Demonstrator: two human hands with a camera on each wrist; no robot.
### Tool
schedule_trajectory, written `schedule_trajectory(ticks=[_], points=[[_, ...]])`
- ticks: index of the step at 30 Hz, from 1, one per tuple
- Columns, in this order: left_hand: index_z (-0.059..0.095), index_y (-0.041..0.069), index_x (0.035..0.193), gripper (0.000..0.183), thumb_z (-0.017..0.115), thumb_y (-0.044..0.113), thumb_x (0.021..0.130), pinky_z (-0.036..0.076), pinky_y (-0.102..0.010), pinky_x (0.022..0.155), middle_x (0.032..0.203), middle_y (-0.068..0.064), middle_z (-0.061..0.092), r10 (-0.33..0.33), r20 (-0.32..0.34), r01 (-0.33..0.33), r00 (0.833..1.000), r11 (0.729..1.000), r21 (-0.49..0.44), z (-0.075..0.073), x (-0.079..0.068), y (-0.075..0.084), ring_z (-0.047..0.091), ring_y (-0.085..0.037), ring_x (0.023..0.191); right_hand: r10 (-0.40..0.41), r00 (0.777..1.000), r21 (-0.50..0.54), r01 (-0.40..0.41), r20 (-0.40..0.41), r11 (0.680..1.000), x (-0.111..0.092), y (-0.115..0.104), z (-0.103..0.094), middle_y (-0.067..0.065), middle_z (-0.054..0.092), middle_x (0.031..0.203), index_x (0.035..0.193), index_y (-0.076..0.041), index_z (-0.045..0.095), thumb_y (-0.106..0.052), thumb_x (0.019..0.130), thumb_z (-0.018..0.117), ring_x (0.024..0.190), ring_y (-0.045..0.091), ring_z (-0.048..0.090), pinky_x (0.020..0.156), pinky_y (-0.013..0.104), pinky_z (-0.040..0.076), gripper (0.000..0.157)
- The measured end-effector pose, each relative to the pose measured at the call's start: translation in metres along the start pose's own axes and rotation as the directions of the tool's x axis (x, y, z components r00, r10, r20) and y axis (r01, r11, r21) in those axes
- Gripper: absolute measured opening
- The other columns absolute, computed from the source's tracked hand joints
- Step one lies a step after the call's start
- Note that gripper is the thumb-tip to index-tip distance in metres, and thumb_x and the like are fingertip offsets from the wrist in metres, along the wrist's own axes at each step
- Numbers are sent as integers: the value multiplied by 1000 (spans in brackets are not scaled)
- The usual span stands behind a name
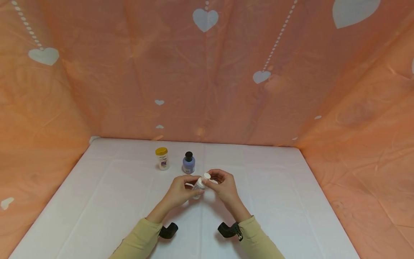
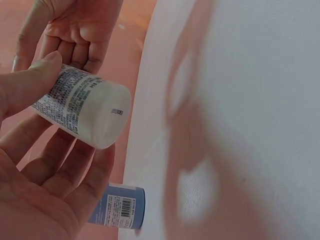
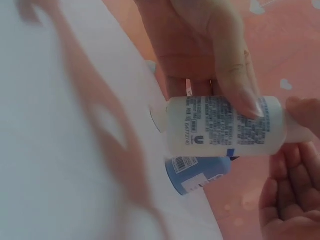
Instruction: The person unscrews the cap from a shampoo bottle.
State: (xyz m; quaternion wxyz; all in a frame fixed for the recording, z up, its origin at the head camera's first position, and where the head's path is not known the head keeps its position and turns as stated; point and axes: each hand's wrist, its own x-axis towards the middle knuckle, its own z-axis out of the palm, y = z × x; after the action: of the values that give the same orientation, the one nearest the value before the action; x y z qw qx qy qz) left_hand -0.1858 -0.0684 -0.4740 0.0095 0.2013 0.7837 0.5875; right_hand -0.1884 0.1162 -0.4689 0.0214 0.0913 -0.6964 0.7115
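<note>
1. I have the white bottle (image 3: 227,132) in midair over the tabletop (image 1: 275,187), tilted, its base toward the near left and its cap (image 1: 207,176) toward the far right.
2. My left hand (image 1: 181,189) grasps the bottle's body, thumb on the side printed with small text.
3. My right hand (image 1: 225,186) pinches the cap between thumb and fingers; I cannot tell whether the cap is loose or tight.
4. Just beyond my hands, slightly left of the bottle, I see a blue bottle (image 1: 189,165) standing upright with a black cap (image 1: 189,154).
5. Left of that, near it but apart, I see a white jar (image 1: 164,164) upright under a yellow lid (image 1: 161,151).
6. At the far edge and along both sides, I see an orange curtain (image 1: 181,72) patterned with pale hearts.
</note>
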Motion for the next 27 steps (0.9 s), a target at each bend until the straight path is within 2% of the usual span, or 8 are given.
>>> schedule_trajectory(ticks=[3,7,12,16,19,21,24,27], points=[[69,0,112,39,82,9,76,56,-37,75,102,-8,68,0,9,0,1000,1000,2,0,0,-1,63,-21,91,-11,1000,8,11,-6,1000,0,3,-1,11,68,92,100,4,68,-2,75,81,88,21,63,85,32,50,29],[68,0,114,41,82,11,77,56,-33,75,103,-9,68,-31,43,32,999,999,-19,-2,1,-3,64,-24,92,6,1000,11,-6,7,1000,0,5,-3,11,69,95,101,3,69,-5,75,81,90,22,63,84,32,51,30],[66,-3,116,42,80,9,78,55,-26,76,102,-11,68,-88,103,96,991,993,-75,-4,2,-5,63,-27,94,33,993,32,-36,110,999,0,3,-9,14,68,105,112,6,65,-6,81,77,97,21,64,84,31,53,36],[64,-8,115,42,79,5,78,56,-29,75,101,-17,68,-112,126,129,986,983,-129,-6,1,7,63,-31,94,30,976,101,-53,214,993,2,2,-14,17,65,113,124,10,57,-3,85,71,102,21,63,86,31,53,43],[64,-8,113,41,79,2,77,55,-31,74,98,-18,68,-118,116,134,986,982,-135,-8,-1,21,64,-32,91,8,971,118,-37,239,992,3,2,-16,21,62,118,128,8,54,-3,86,71,102,20,63,85,28,53,47],[65,-8,111,40,80,2,76,55,-30,74,97,-17,68,-118,101,131,988,983,-127,-8,-2,29,64,-30,90,-11,974,123,-18,228,992,2,1,-14,27,59,120,129,6,54,-3,85,71,101,19,63,84,27,53,48],[65,-7,108,38,81,3,75,54,-30,73,95,-15,68,-127,76,135,989,984,-114,-8,-2,34,64,-30,89,-27,987,132,5,161,991,1,1,-11,30,57,118,126,6,54,2,83,71,97,18,62,81,25,53,46],[65,-6,107,38,81,4,75,54,-30,72,95,-15,68,-138,58,145,989,982,-124,-6,-2,34,64,-30,89,-11,997,122,1,75,993,0,-2,-7,23,61,106,118,10,54,7,80,73,91,17,61,77,23,52,42]])
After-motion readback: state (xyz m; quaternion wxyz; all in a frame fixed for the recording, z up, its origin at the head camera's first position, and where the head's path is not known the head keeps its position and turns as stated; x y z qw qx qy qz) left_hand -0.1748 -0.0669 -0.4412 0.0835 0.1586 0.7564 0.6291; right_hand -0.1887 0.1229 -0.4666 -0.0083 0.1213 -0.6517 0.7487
